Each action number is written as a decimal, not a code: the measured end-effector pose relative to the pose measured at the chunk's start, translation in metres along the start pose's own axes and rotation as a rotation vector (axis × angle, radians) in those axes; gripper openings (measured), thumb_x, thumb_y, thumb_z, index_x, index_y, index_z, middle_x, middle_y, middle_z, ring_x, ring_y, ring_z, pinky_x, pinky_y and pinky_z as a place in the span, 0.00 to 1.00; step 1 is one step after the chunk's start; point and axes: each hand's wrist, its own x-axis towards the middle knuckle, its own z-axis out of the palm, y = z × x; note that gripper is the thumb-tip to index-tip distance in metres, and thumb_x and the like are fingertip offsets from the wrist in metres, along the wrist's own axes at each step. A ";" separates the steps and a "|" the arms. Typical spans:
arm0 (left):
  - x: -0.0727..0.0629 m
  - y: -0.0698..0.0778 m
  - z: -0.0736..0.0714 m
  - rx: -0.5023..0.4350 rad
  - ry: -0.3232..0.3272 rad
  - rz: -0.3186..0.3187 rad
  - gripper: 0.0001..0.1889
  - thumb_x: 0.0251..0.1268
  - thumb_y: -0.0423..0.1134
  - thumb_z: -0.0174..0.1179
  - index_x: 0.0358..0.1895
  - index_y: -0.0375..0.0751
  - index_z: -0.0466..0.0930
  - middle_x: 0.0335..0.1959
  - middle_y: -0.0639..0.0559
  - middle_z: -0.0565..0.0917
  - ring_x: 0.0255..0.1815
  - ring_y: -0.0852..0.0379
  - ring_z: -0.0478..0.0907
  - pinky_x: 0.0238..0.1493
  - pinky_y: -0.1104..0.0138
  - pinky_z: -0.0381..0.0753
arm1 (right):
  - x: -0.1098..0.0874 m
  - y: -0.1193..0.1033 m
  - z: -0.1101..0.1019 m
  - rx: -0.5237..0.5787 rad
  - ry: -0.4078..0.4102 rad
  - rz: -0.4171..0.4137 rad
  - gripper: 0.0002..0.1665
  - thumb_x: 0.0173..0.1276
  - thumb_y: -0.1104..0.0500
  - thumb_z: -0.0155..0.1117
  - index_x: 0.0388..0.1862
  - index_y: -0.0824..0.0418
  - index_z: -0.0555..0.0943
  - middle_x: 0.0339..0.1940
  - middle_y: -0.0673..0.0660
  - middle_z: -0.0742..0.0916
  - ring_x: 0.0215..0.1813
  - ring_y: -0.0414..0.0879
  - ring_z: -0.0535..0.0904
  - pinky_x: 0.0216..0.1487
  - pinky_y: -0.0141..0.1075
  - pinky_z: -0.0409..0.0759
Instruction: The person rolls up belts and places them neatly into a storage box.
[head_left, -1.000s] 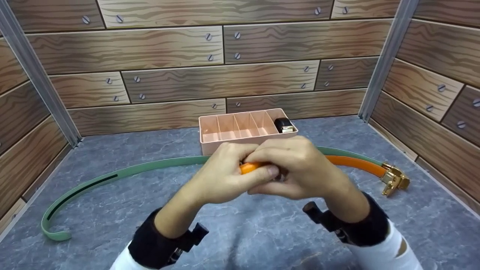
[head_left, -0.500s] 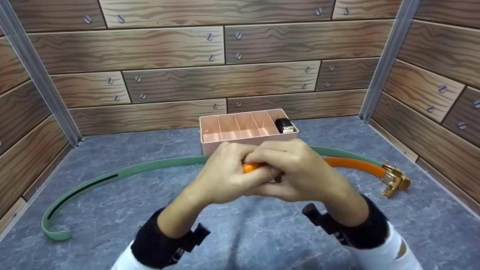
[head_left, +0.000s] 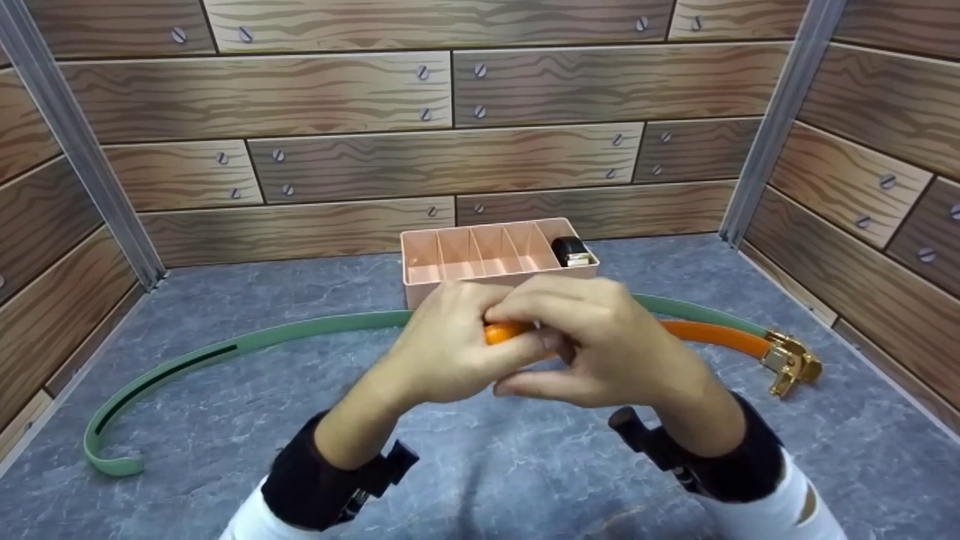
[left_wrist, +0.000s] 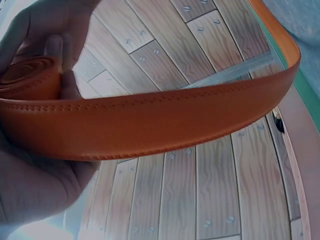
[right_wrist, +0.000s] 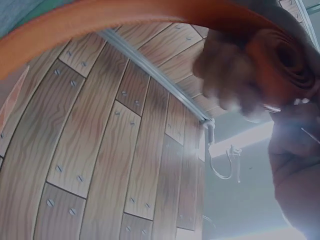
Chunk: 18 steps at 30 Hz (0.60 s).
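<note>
From here I see both hands meeting mid-frame: left grip (head_left: 450, 345) and right grip (head_left: 600, 341) curl around the orange belt's (head_left: 507, 332) coiled end. Its strip runs to gold buckle hardware (head_left: 791, 364) at frame right (a green belt (head_left: 322, 328) arcs behind), on the worktop (head_left: 225, 420).

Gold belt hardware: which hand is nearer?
Right. In the head view, the right hand is left of the gold belt hardware; the left hand is farther left.
</note>
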 end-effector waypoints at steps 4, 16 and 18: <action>0.000 0.000 0.003 0.082 -0.016 -0.055 0.16 0.60 0.57 0.60 0.21 0.54 0.77 0.14 0.67 0.69 0.15 0.71 0.63 0.18 0.70 0.66 | -0.001 -0.001 -0.001 -0.051 -0.065 0.011 0.16 0.59 0.56 0.76 0.42 0.63 0.83 0.36 0.54 0.87 0.34 0.41 0.81 0.37 0.29 0.80; -0.001 -0.004 0.000 -0.260 -0.002 0.125 0.21 0.70 0.58 0.54 0.37 0.44 0.85 0.28 0.59 0.83 0.26 0.64 0.76 0.26 0.68 0.75 | 0.001 0.010 -0.008 0.147 0.050 -0.066 0.17 0.65 0.55 0.73 0.43 0.68 0.82 0.35 0.58 0.87 0.24 0.38 0.72 0.25 0.23 0.70; 0.000 -0.002 0.000 -0.214 -0.002 0.096 0.16 0.68 0.55 0.57 0.36 0.47 0.86 0.26 0.61 0.83 0.24 0.66 0.75 0.24 0.69 0.74 | 0.000 0.009 -0.008 0.131 0.036 -0.050 0.18 0.63 0.55 0.74 0.44 0.67 0.82 0.36 0.57 0.87 0.26 0.39 0.74 0.28 0.24 0.72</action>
